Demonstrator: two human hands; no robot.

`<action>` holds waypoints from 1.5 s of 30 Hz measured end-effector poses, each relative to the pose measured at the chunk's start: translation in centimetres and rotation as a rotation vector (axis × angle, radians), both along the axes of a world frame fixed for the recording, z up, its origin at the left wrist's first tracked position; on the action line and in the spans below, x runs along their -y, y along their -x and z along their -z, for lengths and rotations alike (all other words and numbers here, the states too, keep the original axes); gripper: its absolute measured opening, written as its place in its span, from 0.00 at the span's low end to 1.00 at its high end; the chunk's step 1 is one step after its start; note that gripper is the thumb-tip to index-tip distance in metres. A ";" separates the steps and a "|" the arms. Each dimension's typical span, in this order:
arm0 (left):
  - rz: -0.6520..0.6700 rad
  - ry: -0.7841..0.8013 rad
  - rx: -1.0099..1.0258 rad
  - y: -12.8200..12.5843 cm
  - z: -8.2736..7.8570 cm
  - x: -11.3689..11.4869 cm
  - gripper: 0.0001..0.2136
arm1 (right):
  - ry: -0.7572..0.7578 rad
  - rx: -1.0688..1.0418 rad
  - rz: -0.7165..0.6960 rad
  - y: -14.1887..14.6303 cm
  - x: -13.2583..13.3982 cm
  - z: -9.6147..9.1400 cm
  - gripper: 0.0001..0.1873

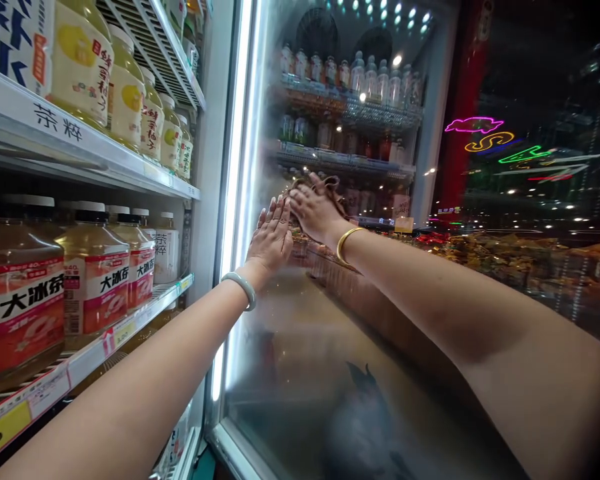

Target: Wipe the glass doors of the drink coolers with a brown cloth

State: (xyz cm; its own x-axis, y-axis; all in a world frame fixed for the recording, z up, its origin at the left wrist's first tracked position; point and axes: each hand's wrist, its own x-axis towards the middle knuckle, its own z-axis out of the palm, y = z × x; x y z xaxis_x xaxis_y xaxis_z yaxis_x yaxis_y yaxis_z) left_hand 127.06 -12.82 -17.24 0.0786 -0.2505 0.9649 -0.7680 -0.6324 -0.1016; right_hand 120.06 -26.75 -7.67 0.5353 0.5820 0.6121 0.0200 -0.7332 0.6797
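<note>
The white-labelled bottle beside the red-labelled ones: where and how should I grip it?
Grip the bottle around its body, probably from the shelf's open front: it stands upright, and the shelf above seems to leave little room over its cap.

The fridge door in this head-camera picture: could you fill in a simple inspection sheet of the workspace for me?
Surface: glass door, hazy, with blurred shapes and bottles showing in it; bright light strip along its edge.
Things in hand: something brown and crinkled, perhaps a cloth, by the right hand.
Clutter: a blurred mass of brownish goods at the right.
Grippers: bare hands; left hand flat, fingers together; right hand close beside it. Contact with the glass is hard to tell.
Cables: nothing seen.
Surroundings: red-labelled bottles and yellowish bottles on shelves at left; coloured neon shapes against darkness at right.
</note>
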 end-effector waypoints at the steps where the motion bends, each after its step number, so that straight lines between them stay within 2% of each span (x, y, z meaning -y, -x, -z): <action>1: -0.004 0.006 0.002 -0.1 -0.1 -0.3 0.32 | -0.053 0.060 0.001 0.1 0.2 -0.3 0.28; 2: -0.009 0.012 0.004 -0.2 -0.1 -0.5 0.32 | -0.091 0.103 0.000 0.2 0.4 0.2 0.28; 4: -0.018 0.016 0.004 -0.4 0.0 -1.0 0.32 | -0.065 0.083 -0.018 0.5 0.8 2.8 0.27; 6: -0.025 0.014 -0.003 -0.6 0.4 -1.5 0.32 | 0.081 -0.061 -0.065 0.4 0.9 6.0 0.23; 8: -0.026 0.020 -0.012 -0.7 0.7 -1.8 0.32 | 0.176 -0.150 -0.105 -0.2 0.6 7.2 0.19; 9: -0.024 0.026 -0.013 -0.7 0.9 -1.9 0.32 | 0.180 -0.151 -0.114 -0.7 0.3 6.7 0.19; 10: -0.021 0.033 -0.011 -0.6 1.0 -2.0 0.32 | 0.148 -0.120 -0.117 -1.4 -0.1 5.4 0.20; 14: -0.004 0.052 -0.004 -0.4 1.4 -2.5 0.33 | -0.160 0.113 -0.107 -4.6 -2.4 -2.4 0.27; 15: -0.002 0.057 -0.006 -0.4 1.5 -2.7 0.33 | -0.195 0.120 -0.108 -5.4 -3.1 -3.3 0.27; 16: -0.002 0.062 -0.008 -0.3 1.6 -2.9 0.33 | -0.215 0.111 -0.112 -6.0 -3.8 -3.3 0.27; 17: -0.005 0.064 -0.007 -0.2 1.8 -3.1 0.34 | -0.205 0.078 -0.119 -6.4 -4.4 -2.3 0.27; 18: -0.008 0.063 -0.004 -0.2 2.1 -3.2 0.34 | -0.175 0.030 -0.126 -6.4 -4.8 -0.3 0.27; 20: -0.017 0.048 -0.001 -0.1 2.9 -3.5 0.34 | -0.074 -0.079 -0.149 -5.4 -4.8 5.8 0.28; 22: -0.022 0.023 -0.009 -0.1 3.9 -3.6 0.34 | 0.031 -0.169 -0.168 -3.4 -3.2 12.4 0.25; 23: -0.023 0.010 -0.015 -0.2 4.5 -3.7 0.33 | 0.077 -0.205 -0.175 -2.4 -2.1 14.9 0.22; 24: -0.025 -0.004 -0.021 -0.3 5.0 -3.7 0.33 | 0.110 -0.227 -0.181 -1.4 -0.9 16.5 0.21; 25: -0.027 -0.016 -0.025 -0.5 5.6 -3.7 0.33 | 0.123 -0.232 -0.185 -0.6 0.3 17.2 0.21; 26: -0.029 -0.021 -0.029 -0.6 6.2 -3.8 0.33 | 0.114 -0.220 -0.182 -0.2 1.2 16.8 0.21; 28: -0.034 -0.012 -0.040 -1.0 7.2 -3.9 0.32 | 0.039 -0.156 -0.157 -0.3 1.9 14.1 0.24; 30: -0.035 0.013 -0.059 -1.3 8.0 -3.9 0.33 | -0.055 -0.081 -0.126 -1.5 1.3 11.1 0.26; 31: -0.033 0.023 -0.068 -1.3 8.5 -3.8 0.33 | -0.093 -0.054 -0.109 -2.1 0.8 10.3 0.26; 32: -0.029 0.027 -0.073 -1.3 8.9 -3.6 0.33 | -0.108 -0.047 -0.096 -2.5 0.2 10.3 0.27; 33: -0.022 0.024 -0.073 -1.3 9.3 -3.3 0.33 | -0.100 -0.058 -0.089 -2.6 -0.3 11.1 0.27; 35: -0.004 0.011 -0.058 -0.9 10.2 -2.7 0.33 | -0.016 -0.124 -0.098 -1.6 -0.4 14.7 0.25; 37: 0.010 -0.004 -0.040 -0.4 11.0 -1.9 0.34 | 0.072 -0.175 -0.122 0.7 0.9 19.3 0.23; 39: 0.015 -0.022 -0.027 0.2 11.5 -1.2 0.35 | 0.106 -0.179 -0.129 3.3 3.2 22.4 0.23; 40: 0.018 -0.035 -0.022 0.5 11.7 -1.0 0.35 | 0.099 -0.166 -0.125 4.4 4.5 22.8 0.23; 41: 0.024 -0.048 -0.018 0.7 11.8 -0.8 0.35 | 0.083 -0.149 -0.119 5.2 5.6 22.4 0.24; 43: 0.038 -0.063 -0.014 0.9 11.8 -0.5 0.34 | 0.025 -0.100 -0.103 5.8 6.9 19.9 0.25; 45: 0.051 -0.057 -0.017 1.0 11.7 -0.1 0.34 | -0.058 -0.040 -0.087 5.0 6.9 17.0 0.26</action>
State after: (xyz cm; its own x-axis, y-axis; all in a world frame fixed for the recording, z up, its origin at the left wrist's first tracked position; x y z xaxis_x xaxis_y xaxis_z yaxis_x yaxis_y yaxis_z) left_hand 126.09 -12.71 -28.90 0.0810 -0.3092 0.9475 -0.8011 -0.5858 -0.1227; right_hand 115.06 -33.67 -24.64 0.5093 0.5917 0.6249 0.1114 -0.7653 0.6339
